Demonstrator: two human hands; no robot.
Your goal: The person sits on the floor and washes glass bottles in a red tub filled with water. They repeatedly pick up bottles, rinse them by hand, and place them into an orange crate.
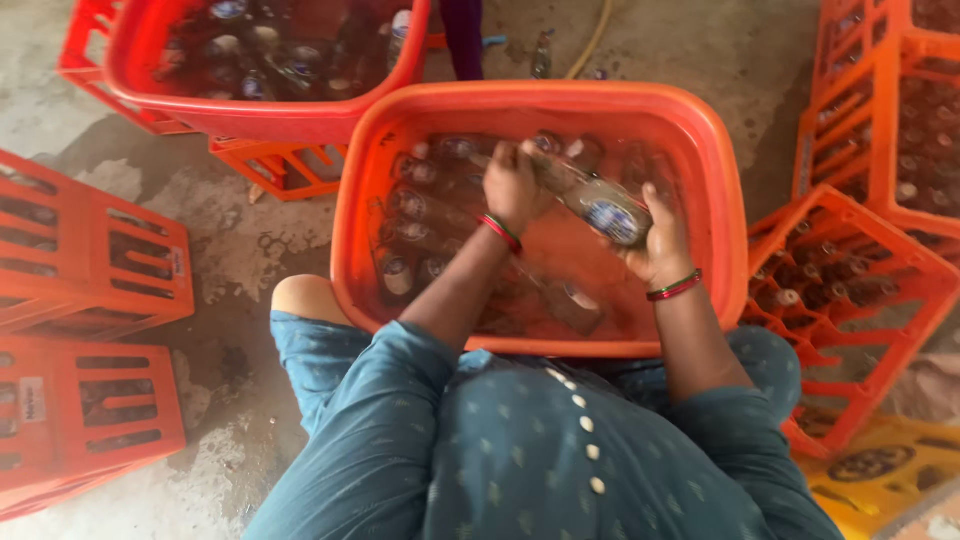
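Observation:
A clear glass bottle point(590, 197) with a blue round label lies slanted over an orange tub point(720, 190) of water. My right hand point(658, 240) grips its lower, wider end. My left hand point(512, 185) is closed around its neck end. Both wrists wear red and green bangles. Under the water in the tub lie several more glass bottles point(410, 215), mostly on the left side.
A second orange tub point(260, 115) holding several bottles stands at the back left. Orange bottle crates point(90, 260) are stacked at left. Crates with bottles point(850, 290) stand at right. The floor is wet concrete. Another person's leg point(462, 35) shows at the top.

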